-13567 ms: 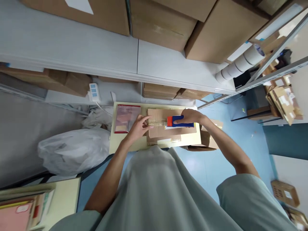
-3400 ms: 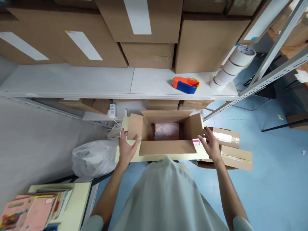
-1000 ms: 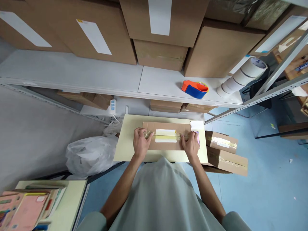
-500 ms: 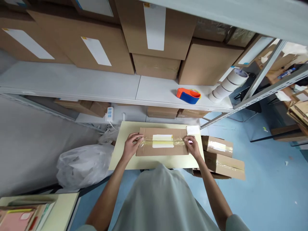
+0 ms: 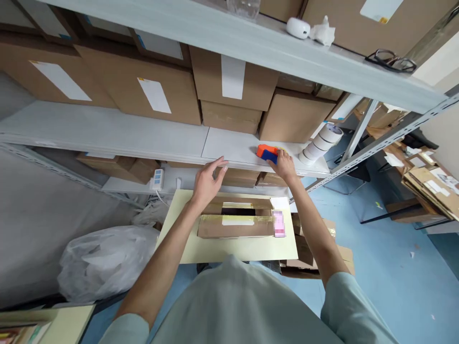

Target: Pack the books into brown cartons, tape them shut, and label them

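On the pale yellow table lies a long cardboard box with its two top flaps partly raised and a dark gap between them. My right hand has its fingers closed round the orange and blue tape dispenser, which sits on the grey shelf near its front edge. My left hand is raised above the box's far left side, fingers apart, holding nothing. Against the box's right end is a pink-and-white slip, with a white paper pad behind it.
A stack of white tape rolls stands right of the dispenser. Large labelled boxes line the shelf. Eyeglasses lie on the upper shelf. A plastic bag is at left; more cartons sit right of the table.
Both hands have left the box and moved forward; the right has taken hold of the tape dispenser. The box's flaps have lifted apart. The view has tilted up, showing the upper shelf.
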The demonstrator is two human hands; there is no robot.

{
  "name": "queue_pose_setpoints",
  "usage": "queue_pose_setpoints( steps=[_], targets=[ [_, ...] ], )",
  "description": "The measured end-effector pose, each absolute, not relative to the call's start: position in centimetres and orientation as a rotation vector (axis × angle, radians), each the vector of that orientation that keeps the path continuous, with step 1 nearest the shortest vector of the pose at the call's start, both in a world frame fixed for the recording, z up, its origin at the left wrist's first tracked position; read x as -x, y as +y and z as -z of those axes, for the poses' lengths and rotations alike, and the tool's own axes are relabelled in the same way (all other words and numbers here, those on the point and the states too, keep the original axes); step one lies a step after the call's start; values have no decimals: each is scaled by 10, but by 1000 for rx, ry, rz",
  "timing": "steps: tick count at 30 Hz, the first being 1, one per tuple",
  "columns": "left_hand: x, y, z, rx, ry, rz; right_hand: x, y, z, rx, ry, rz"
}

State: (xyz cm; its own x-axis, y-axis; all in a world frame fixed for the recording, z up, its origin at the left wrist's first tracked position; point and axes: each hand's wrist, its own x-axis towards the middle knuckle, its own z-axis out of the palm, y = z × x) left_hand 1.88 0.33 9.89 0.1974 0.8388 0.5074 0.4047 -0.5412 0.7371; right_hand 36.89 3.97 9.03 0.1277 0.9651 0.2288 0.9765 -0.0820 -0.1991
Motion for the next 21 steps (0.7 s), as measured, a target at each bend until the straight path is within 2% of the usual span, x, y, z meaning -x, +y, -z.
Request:
queue_pose_setpoints(
  steps=[6,14,21],
  targets=[
    [-26,1,-95,-2044,1129,-1250,-363,54,-83,2268,-1918,118],
    [-14,-27,-74,-1962,1067,-1245,-344,33,-104,2383,-2042,61],
    [41,-67,-74,-1793,1158,-1358,-282,-78,-116,1872,-2438,-92]
  ],
)
